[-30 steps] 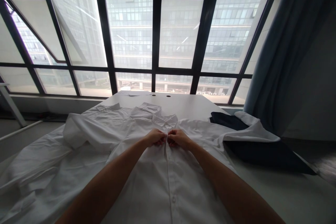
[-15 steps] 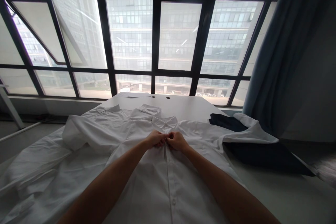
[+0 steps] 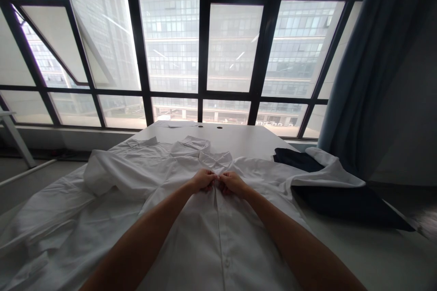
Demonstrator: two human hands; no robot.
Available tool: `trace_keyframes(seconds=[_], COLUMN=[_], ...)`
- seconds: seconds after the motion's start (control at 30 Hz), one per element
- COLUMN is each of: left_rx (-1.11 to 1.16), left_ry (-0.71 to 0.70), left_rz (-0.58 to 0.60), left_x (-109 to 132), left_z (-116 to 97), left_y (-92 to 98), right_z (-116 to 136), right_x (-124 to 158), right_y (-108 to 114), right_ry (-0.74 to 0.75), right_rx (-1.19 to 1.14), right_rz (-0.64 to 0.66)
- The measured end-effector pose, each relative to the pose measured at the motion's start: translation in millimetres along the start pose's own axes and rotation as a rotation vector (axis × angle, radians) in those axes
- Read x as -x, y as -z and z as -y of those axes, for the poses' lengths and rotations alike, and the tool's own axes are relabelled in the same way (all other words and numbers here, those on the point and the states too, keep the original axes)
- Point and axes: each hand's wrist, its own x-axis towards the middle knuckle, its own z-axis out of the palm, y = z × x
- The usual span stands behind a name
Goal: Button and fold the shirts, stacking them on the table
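Observation:
A white shirt [image 3: 205, 232] lies front up on the table, its collar pointing away from me and its button placket running down the middle. Just below the collar, my left hand [image 3: 204, 180] pinches the left edge of the placket. My right hand [image 3: 232, 183] pinches the cloth right beside it, the fingertips of both hands nearly touching. The cloth is lifted slightly between them. Any button there is hidden by my fingers. Lower on the placket a small button [image 3: 227, 262] shows.
More white shirts [image 3: 116, 168] lie crumpled at the left. Dark folded cloth [image 3: 348, 207] lies at the right, partly under a white sleeve [image 3: 327, 177]. Beyond the white table [image 3: 239, 138] are windows, with a dark curtain [image 3: 355, 82] at the right.
Both hands stay at the placket below the collar. The fingers of my right hand have shifted slightly, and the view has moved a little.

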Motion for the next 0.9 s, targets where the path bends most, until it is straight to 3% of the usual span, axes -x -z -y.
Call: trace_keyframes(seconds=[0.13,0.27,0.33,0.4,0.47,0.57,0.7,0.9], left_rx=[-0.178,-0.743,-0.978,-1.117,-1.166,-1.135,-1.110,-1.119], left_ry=[-0.046,-0.235,-0.282,-0.194,-0.018,0.151,0.128,0.036], left_rz=[-0.076,-0.302,-0.326,-0.263,-0.192,-0.113,-0.074,-0.093], left_x=[2,6,10,15,20,23,14,-30], left_z=[-2,0,0,-1,-1,2,9,12], left_y=[-2.4,0.0,0.9,-0.1,-2.6,-3.7,8.0,33.3], right_z=[2,-1,-2,-3,-4,-6,-11,-14], right_x=[-1,0,4,10,14,14,-2,-51], right_y=[1,3,4,5,4,4,12,25], right_ry=[-0.029,0.007,0.087,0.064,-0.103,-0.298,-0.287,-0.313], right_rx=[0.035,0.134,0.342,0.685,0.956,1.009,1.007,1.001], right_rz=[0.024,-0.079,-0.210,-0.306,-0.288,-0.176,-0.159,-0.201])
